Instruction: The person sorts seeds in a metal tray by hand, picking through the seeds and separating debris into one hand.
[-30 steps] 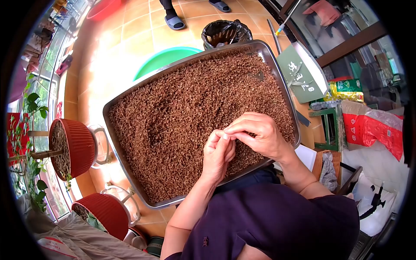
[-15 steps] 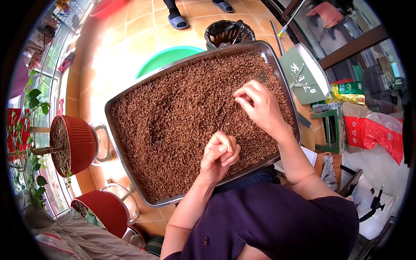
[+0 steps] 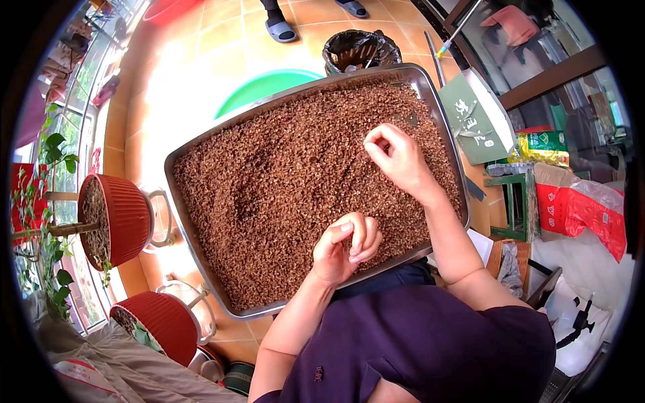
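Note:
A large metal tray (image 3: 176,201) is filled with small reddish-brown dried husks or peppercorn-like pieces (image 3: 282,161). Over its near edge, my left hand (image 3: 344,247) is held with curled fingers, the thumb close to the index finger. My right hand (image 3: 402,160) hovers above the right part of the pieces, thumb and fingertips pinched together. Whatever either hand may hold is hidden or too small to name. A small dark leaf-like bit (image 3: 412,119) lies near the tray's far right corner.
Beyond the tray are a green basin (image 3: 269,87), a bin lined with a black bag (image 3: 349,50) and another person's slippered foot (image 3: 281,31). Red plant pots (image 3: 124,218) stand left. To the right are a green box (image 3: 474,117) and a red bag (image 3: 584,215).
My left hand has shifted slightly right and its fingers have loosened a little. The right hand has turned, with its fingers drawn closer together. The view has shifted slightly.

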